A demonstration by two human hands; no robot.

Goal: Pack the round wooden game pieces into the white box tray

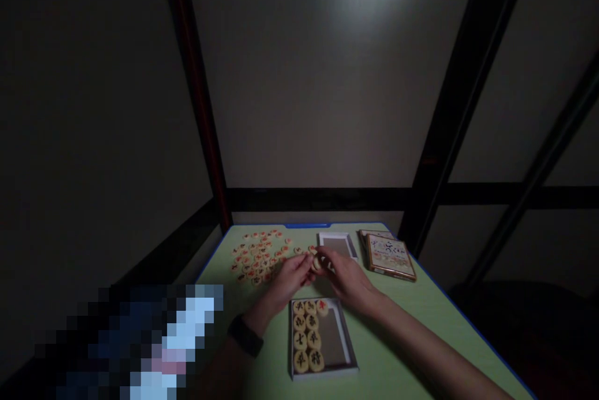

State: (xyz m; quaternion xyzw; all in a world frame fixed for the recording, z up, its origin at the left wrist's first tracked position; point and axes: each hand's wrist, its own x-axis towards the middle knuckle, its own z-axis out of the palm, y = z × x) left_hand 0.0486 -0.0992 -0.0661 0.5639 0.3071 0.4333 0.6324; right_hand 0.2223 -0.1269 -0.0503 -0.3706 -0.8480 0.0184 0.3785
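My left hand, with a dark band on its wrist, and my right hand meet above the table. Their fingertips close on a round, pale Chinese chess piece; its marking is hidden from me. Just nearer to me lies an open shallow box. Pieces with black characters fill two columns on its left side, and one piece with a red character starts a third column at the top. Beyond my left hand, many loose pieces with red or black characters are scattered.
The green table has a blue edge and stands against a panelled wall. Behind my right hand sits another shallow tray. Printed flat boxes are stacked at the right. A blurred-out patch covers the lower left.
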